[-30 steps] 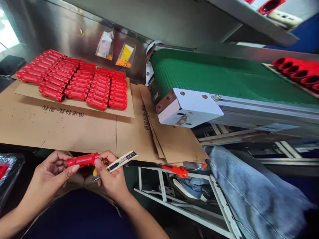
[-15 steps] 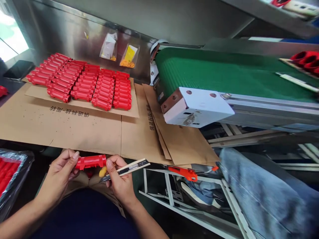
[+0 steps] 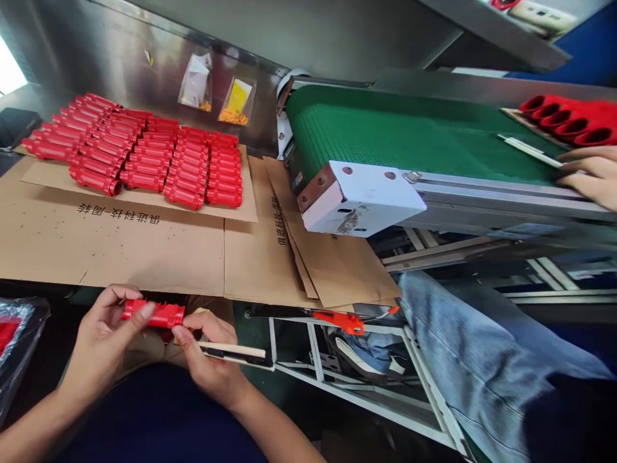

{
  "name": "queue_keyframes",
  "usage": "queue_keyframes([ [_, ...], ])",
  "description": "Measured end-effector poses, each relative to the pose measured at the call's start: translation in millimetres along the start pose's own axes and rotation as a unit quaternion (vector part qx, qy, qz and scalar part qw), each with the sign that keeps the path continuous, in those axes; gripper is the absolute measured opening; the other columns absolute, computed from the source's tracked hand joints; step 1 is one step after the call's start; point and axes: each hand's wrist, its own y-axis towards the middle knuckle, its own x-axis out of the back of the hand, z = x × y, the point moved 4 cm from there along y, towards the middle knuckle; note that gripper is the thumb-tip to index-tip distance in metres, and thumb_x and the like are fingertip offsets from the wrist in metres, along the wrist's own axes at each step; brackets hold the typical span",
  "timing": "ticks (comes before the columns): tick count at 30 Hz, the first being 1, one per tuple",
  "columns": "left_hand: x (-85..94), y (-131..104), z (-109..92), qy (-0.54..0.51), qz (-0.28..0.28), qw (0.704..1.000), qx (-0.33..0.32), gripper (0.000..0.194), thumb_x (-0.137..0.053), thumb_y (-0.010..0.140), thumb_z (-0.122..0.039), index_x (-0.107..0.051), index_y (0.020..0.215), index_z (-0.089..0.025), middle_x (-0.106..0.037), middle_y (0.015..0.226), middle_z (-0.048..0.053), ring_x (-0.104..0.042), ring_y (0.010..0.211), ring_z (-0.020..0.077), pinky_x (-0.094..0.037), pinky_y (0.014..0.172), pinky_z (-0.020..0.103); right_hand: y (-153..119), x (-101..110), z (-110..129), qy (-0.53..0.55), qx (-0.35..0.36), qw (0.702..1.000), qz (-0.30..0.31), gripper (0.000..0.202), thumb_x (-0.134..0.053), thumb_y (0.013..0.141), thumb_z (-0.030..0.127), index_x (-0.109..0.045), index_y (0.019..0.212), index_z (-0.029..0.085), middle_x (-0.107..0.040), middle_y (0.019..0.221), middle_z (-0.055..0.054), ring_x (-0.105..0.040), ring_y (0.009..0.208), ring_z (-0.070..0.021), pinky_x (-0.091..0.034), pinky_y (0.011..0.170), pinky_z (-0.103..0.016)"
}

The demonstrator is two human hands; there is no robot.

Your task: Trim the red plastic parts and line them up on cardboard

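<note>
A red ribbed tube (image 3: 166,315) lies level in front of my body, its left end pinched by my left hand (image 3: 108,328). At its right end my right hand (image 3: 209,354) touches the tube with thumb and fingertips while gripping a cream and black utility knife (image 3: 236,352). The knife's handle points right; its blade end is hidden behind my fingers. Several rows of similar red tubes (image 3: 149,157) rest on a cardboard sheet (image 3: 236,215) beyond my hands.
A green conveyor belt (image 3: 385,128) at the right carries red tubes (image 3: 573,122) and a white-handled knife (image 3: 530,151), touched by another person's hand (image 3: 592,173). Two small bags (image 3: 195,83) lie behind the cardboard. An orange tool (image 3: 340,321) sits below the table edge. A lined crate (image 3: 22,334) stands left.
The view has shifted right. The knife has turned, its handle now pointing slightly downward, and the tube has rotated in my fingers. Another person's hand has appeared at the conveyor's right.
</note>
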Motion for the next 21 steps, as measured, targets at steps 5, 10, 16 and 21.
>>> queue_keyframes([
  [5,-10.3,-1.0,2.9,-0.051,-0.039,0.997,0.049,0.049,-0.105,0.06,-0.048,-0.08,0.094,-0.023,-0.071,0.081,-0.001,-0.061,0.075,0.013,-0.055,0.068,0.017,-3.2,-9.5,3.9,-0.034,0.069,0.997,0.011,0.023,-0.061,0.107,0.034,-0.076,0.094,0.022,-0.075,0.072,-0.004,-0.067,0.06,-0.0172,-0.057,0.06,-0.029],
  [10,-10.3,1.0,-2.1,-0.132,-0.011,0.987,0.095,0.054,-0.109,0.055,-0.037,-0.077,0.097,-0.022,-0.075,0.089,0.002,-0.07,0.079,0.0155,-0.062,0.072,0.022,5.5,-2.5,5.0,0.014,0.102,0.992,0.067,0.023,-0.071,0.105,0.04,-0.083,0.098,0.021,-0.082,0.086,-0.008,-0.077,0.072,-0.0179,-0.068,0.07,-0.028],
  [16,6.5,4.5,3.4,-0.132,0.057,0.981,0.13,0.056,-0.099,0.073,-0.043,-0.075,0.121,-0.028,-0.083,0.104,0.009,-0.081,0.072,0.0274,-0.07,0.066,0.041,5.7,23.3,18.8,0.054,0.174,0.983,0.03,0.034,-0.081,0.1,0.027,-0.076,0.133,0.021,-0.082,0.127,-0.014,-0.084,0.107,-0.024,-0.072,0.094,-0.033],
  [21,3.3,0.4,8.9,-0.123,0.06,0.982,0.131,0.048,-0.095,0.079,-0.045,-0.074,0.119,-0.026,-0.081,0.094,0.009,-0.078,0.065,0.024,-0.066,0.054,0.033,1.9,18.8,21.0,-0.017,0.217,0.976,0.03,0.048,-0.086,0.095,0.034,-0.075,0.14,0.021,-0.085,0.117,-0.015,-0.086,0.093,-0.0257,-0.075,0.081,-0.033],
])
